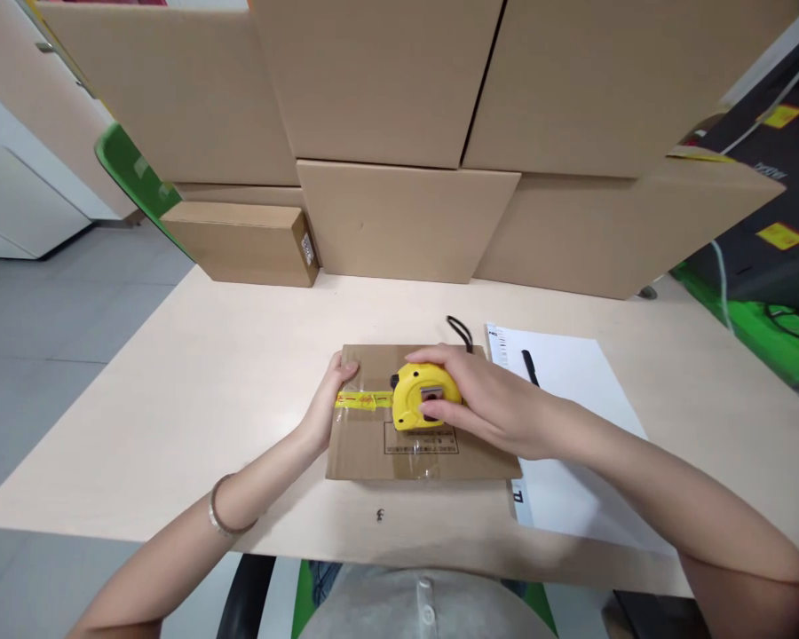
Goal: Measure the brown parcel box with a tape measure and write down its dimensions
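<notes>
A flat cardboard parcel (413, 453) lies on the pale table (226, 382) in front of me. My right hand (486, 399) is closed over a yellow tape measure (418, 397) resting on the parcel's top. A short length of yellow tape blade (365, 401) runs left from the case across the parcel. My left hand (329, 404) grips the parcel's left edge, thumb pressing down on the blade's end. A silver bracelet sits on my left wrist.
A white sheet of paper (573, 426) with a black pen (530, 366) lies right of the parcel. Stacked cardboard boxes (399, 133) wall the table's far side; a small box (243, 241) sits back left. A black cord (459, 330) lies behind the parcel.
</notes>
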Demonstrator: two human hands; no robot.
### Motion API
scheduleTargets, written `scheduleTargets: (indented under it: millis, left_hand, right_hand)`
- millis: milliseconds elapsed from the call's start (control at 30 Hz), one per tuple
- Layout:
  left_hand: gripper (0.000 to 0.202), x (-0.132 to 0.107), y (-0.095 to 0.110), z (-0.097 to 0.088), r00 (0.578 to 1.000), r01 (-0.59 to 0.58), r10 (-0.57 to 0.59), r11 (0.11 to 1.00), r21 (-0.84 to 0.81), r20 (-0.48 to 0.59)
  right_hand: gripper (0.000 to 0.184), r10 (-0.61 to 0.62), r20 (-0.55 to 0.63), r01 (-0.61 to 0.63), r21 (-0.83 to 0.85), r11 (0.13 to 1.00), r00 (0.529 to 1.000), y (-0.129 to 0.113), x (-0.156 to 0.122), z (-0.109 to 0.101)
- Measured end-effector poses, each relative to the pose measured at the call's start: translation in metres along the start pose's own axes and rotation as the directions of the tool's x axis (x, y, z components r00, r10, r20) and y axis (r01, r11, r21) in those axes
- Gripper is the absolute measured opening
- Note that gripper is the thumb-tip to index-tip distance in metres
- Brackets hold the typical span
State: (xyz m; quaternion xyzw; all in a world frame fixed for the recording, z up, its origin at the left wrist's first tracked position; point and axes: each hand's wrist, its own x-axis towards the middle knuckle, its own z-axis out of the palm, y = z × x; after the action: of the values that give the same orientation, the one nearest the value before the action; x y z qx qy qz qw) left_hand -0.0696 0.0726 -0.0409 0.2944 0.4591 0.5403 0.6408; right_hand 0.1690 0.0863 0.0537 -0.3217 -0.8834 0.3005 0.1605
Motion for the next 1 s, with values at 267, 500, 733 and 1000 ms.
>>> scheduleTargets:
  millis: [267,500,733,1000]
  left_hand:
    - [0.049,0.014,-0.008,-0.009,0.995,-0.014,0.012,1.0,0.013,0.096]
    - [0.047,0.019,-0.011,-0.017,0.988,-0.012,0.009,1.0,0.019,0.157]
    - [0.04,0.019,-0.009,-0.011,0.99,-0.042,0.041,0.999,0.006,0.132]
    - [0.037,0.02,-0.007,-0.004,0.996,0.032,-0.031,0.999,-0.012,0.08]
  right_hand:
    - [0.044,-0.031,0.006,0.032,-0.146,0.989,1.0,0.015,0.011,0.007]
    - [0.045,0.411,-0.33,-0.462,-0.091,0.882,0.85,0.072,-0.057,-0.043]
    - [0.057,0.802,0.028,-0.782,-0.205,0.589,0.597,0.12,-0.127,-0.002]
    - [0.05,0.601,0.014,-0.525,0.504,0.686,0.799,0.136,-0.128,0.019]
